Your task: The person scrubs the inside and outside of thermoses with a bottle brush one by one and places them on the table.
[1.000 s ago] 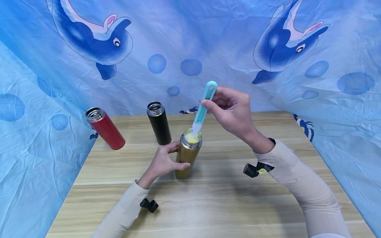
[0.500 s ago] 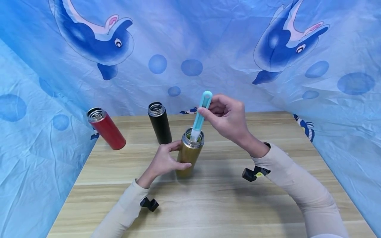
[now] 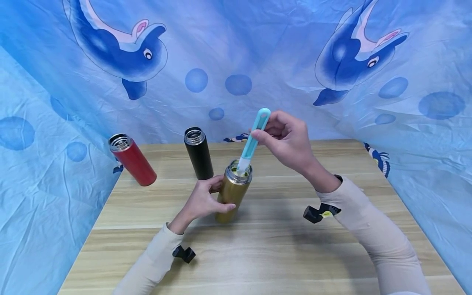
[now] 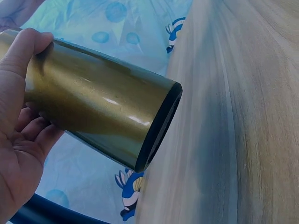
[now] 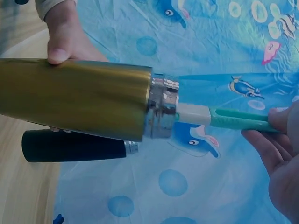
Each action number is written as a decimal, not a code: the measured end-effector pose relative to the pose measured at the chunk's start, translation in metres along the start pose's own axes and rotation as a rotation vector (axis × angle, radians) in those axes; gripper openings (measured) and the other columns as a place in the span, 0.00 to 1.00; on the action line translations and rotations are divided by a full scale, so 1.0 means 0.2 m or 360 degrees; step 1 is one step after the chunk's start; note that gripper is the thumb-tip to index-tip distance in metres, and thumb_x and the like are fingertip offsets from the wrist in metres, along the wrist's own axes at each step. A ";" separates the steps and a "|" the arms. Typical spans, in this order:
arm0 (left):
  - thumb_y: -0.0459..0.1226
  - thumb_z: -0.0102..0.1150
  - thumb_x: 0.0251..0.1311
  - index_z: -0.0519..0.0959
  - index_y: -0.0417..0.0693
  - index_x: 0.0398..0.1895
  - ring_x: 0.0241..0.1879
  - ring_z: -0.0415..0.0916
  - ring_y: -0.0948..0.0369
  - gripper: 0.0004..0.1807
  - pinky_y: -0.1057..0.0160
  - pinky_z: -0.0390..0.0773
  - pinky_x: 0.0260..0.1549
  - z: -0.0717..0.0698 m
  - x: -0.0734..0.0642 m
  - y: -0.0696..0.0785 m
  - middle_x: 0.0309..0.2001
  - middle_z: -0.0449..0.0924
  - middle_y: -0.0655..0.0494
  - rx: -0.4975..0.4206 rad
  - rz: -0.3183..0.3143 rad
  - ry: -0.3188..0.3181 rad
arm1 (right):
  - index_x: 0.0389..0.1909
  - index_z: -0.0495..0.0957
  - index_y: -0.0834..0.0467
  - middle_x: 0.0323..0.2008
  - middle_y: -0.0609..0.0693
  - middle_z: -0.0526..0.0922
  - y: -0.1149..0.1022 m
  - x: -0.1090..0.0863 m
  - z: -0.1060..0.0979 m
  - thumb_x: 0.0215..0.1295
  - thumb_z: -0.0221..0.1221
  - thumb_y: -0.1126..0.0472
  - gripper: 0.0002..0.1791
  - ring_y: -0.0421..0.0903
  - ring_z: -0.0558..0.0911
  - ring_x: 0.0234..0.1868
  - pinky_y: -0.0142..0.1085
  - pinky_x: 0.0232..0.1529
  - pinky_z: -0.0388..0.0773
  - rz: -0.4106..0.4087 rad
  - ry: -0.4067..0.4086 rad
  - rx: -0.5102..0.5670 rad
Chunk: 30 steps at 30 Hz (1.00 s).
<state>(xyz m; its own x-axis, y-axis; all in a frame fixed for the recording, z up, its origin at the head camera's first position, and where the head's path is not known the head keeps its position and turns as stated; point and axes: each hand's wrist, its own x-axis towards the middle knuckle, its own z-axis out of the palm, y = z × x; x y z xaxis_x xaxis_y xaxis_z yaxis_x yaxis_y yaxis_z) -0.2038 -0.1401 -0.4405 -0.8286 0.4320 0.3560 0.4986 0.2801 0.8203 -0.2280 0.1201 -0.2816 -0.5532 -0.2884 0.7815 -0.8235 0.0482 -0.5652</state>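
Observation:
My left hand grips a gold vacuum flask round its side, thumb in front. The flask leans to the right, its steel mouth uncovered; in the left wrist view its dark-edged base faces the wooden table, and I cannot tell whether they touch. Between thumb and fingers, my right hand pinches the turquoise handle of a bottle brush. The brush's white neck enters the flask mouth, and its head is mostly hidden inside.
A black flask stands uncapped just behind my left hand. Farther left is an uncapped red flask. A blue curtain with printed dolphins hangs round the back and sides of the wooden table.
The brush has gone down into the flask, hiding its yellow and white head, then come up slightly with my right hand. My left hand keeps hold of the flask.

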 end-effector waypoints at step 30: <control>0.37 0.83 0.43 0.80 0.41 0.60 0.48 0.87 0.56 0.37 0.59 0.86 0.48 0.01 0.00 -0.02 0.53 0.86 0.49 0.0023 0.0046 0.0046 | 0.34 0.80 0.68 0.30 0.58 0.88 0.13 -0.15 0.14 0.58 0.70 0.73 0.08 0.40 0.87 0.28 0.35 0.30 0.87 0.0115 0.0223 -0.0020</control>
<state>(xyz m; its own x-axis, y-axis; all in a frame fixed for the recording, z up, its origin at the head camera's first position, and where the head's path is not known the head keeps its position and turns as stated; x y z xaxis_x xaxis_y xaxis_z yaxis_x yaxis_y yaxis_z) -0.2049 -0.1401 -0.4437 -0.8207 0.4150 0.3927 0.5260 0.2805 0.8029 -0.2290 0.1032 -0.3274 -0.6226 -0.1472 0.7686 -0.7819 0.0762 -0.6187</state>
